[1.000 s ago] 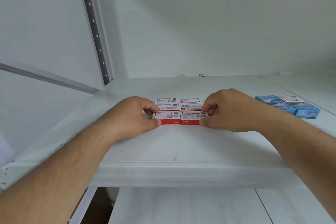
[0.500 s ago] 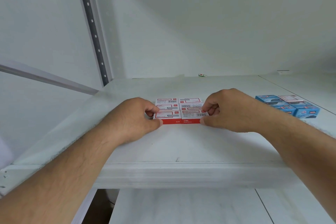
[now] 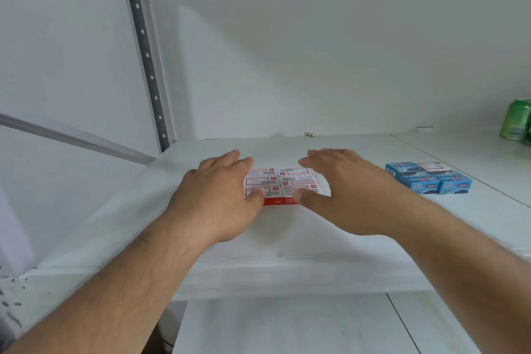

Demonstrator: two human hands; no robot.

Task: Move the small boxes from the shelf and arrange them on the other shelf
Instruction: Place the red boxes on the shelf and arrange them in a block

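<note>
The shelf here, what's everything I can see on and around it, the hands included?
Red-and-white small boxes: six visible, packed in a block two across and three deep, middle of the shelf.
Blue small boxes: a cluster, exact count unclear, right part of the shelf.
Green can: one, far right by the back wall, cut off by the frame.
Shelf: one, white.
Perforated upright: one, grey, back left.
Left hand: open, fingers spread at the block's left side, thumb on its front corner.
Right hand: open, at the block's right side, blurred.
</note>
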